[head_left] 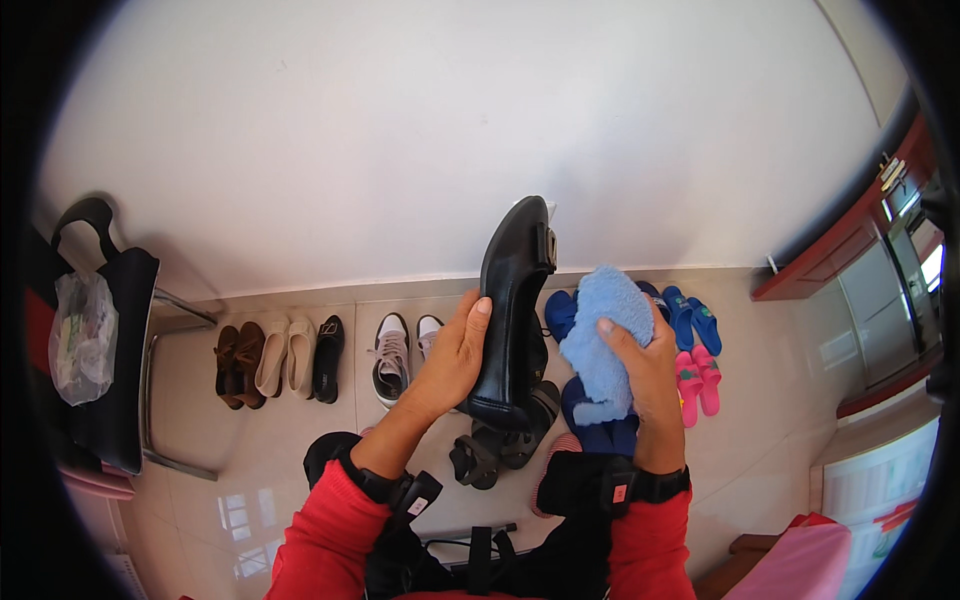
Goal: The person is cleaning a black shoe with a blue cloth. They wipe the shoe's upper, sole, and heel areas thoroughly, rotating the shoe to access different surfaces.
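My left hand [451,352] grips a black leather flat shoe [504,315] by its side, toe pointing up and away from me. A metal buckle [552,247] decorates its toe. In my right hand [646,356] is a fluffy light-blue cloth [606,330], bunched under the thumb. The cloth is to the right of the shoe, with a gap between them. A similar black flat [328,360] with a buckle stands on the floor to the left, at the end of a row of shoes.
Along the wall [450,135] stand brown shoes [241,364], cream flats [287,356], sneakers [391,356], blue slippers [690,319] and pink slippers [699,382]. Grey sandals [480,457] lie near my feet. A black chair [124,330] carrying a plastic bag [84,337] is at left; a red-brown door [832,225] at right.
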Motion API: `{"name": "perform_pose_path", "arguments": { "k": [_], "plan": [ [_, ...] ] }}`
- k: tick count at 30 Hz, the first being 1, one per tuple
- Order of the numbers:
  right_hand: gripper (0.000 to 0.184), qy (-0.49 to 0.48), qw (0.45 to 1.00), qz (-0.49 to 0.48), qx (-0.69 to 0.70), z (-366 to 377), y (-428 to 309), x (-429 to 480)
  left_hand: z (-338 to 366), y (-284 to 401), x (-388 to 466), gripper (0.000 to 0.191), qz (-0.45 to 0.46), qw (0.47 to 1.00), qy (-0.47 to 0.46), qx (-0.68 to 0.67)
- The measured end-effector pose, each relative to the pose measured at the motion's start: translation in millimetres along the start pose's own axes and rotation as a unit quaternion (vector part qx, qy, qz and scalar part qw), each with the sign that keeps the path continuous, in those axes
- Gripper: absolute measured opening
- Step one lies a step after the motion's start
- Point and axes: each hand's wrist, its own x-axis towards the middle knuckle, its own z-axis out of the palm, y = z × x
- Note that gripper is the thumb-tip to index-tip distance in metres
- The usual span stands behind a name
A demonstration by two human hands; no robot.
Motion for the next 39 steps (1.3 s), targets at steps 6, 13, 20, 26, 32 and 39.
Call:
{"name": "perform_pose_path", "arguments": {
  "k": [6,13,20,26,32,39],
  "plan": [
    [0.051,-0.054,0.968,-0.111,-0.218,8.0,16.8,3.0,0.8,3.7,-2.3,0.054,-0.011,0.999,-0.043,0.023],
    [0.049,-0.049,0.896,-0.149,-0.415,20.1,19.6,0.6,5.4,7.7,-5.1,0.050,0.006,0.997,-0.058,0.057],
    [0.053,-0.257,0.912,-0.004,-0.321,7.5,11.1,-4.4,1.3,1.2,-2.9,0.052,0.016,0.999,-0.031,0.032],
    [0.055,-0.339,0.925,0.090,-0.144,-16.5,-12.4,-8.0,-3.3,-0.2,2.5,0.061,-0.033,0.996,-0.031,-0.072],
    [0.047,0.005,0.993,0.070,0.098,-2.6,5.8,4.2,-6.1,8.0,0.2,0.067,-0.165,0.957,-0.043,-0.233],
    [0.055,0.026,0.995,0.084,0.036,12.1,22.1,10.5,0.4,11.6,-1.2,0.063,-0.170,0.955,-0.057,-0.238]
  ]
}}
